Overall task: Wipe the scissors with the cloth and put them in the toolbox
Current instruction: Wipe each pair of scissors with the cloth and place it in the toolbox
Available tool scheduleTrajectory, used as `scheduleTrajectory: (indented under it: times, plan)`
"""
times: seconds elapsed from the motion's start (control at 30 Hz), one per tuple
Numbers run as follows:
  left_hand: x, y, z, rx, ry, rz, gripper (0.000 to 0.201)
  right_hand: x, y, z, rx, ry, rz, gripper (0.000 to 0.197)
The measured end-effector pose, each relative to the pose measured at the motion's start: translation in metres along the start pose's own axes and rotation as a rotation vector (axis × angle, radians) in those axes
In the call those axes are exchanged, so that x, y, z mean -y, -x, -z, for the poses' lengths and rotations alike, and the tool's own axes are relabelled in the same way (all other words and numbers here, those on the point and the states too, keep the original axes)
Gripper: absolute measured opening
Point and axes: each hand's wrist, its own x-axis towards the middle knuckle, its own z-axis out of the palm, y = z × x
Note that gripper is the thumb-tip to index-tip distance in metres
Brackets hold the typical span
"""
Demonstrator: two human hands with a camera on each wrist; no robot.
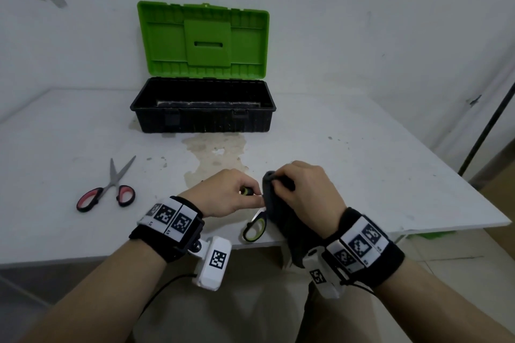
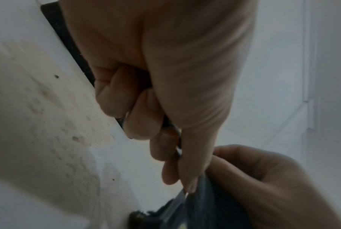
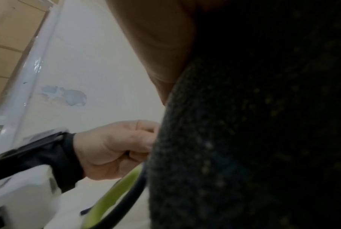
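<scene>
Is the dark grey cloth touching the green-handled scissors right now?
Touching. In the head view the right hand wraps the dark grey cloth around the blades of the green-handled scissors, held by the left hand.

2 scissors: red-handled scissors (image 1: 107, 188), green-handled scissors (image 1: 255, 227), 1 dark cloth (image 1: 281, 214), 1 toolbox (image 1: 203, 117), 2 hands

The left hand (image 2: 165, 69) fills the view, its fingers (image 2: 142, 122) curled around a dark, mostly hidden handle. Below it the right hand (image 2: 267, 186) grips a dark cloth (image 2: 201, 206); the two hands touch. A stained white tabletop (image 2: 38, 116) lies beneath.
</scene>
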Motion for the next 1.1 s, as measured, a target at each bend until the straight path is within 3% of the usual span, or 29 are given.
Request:
scheduleTrajectory:
  times: [0.2, 0.3, 0.5, 0.67, 0.83, 0.93, 1.1]
  plan:
    - [0.002, -0.001, -0.001, -0.051, -0.001, 0.028, 0.024, -0.029, -0.019, 0.019, -0.166, -0.021, -0.225, 0.016]
    - [0.001, -0.003, 0.000, -0.118, 0.051, 0.081, 0.023, -0.022, -0.011, 0.022, -0.223, -0.053, -0.204, 0.014]
    - [-0.001, -0.009, -0.006, -0.177, 0.042, 0.024, 0.018, -0.004, 0.000, -0.002, -0.120, -0.036, -0.056, 0.017]
    - [-0.004, -0.006, -0.006, -0.191, 0.011, -0.027, 0.020, -0.010, -0.011, -0.001, -0.170, -0.059, -0.090, 0.015]
    - [-0.006, -0.003, -0.007, -0.157, 0.052, 0.023, 0.023, -0.024, -0.029, 0.024, -0.259, -0.156, -0.253, 0.014]
    - [-0.007, -0.002, -0.004, -0.173, 0.138, 0.055, 0.023, -0.016, -0.021, 0.033, -0.306, -0.143, -0.176, 0.011]
    - [-0.010, -0.004, -0.004, -0.171, 0.177, 0.038, 0.019, -0.003, -0.001, 0.014, -0.158, -0.079, 0.033, 0.012]
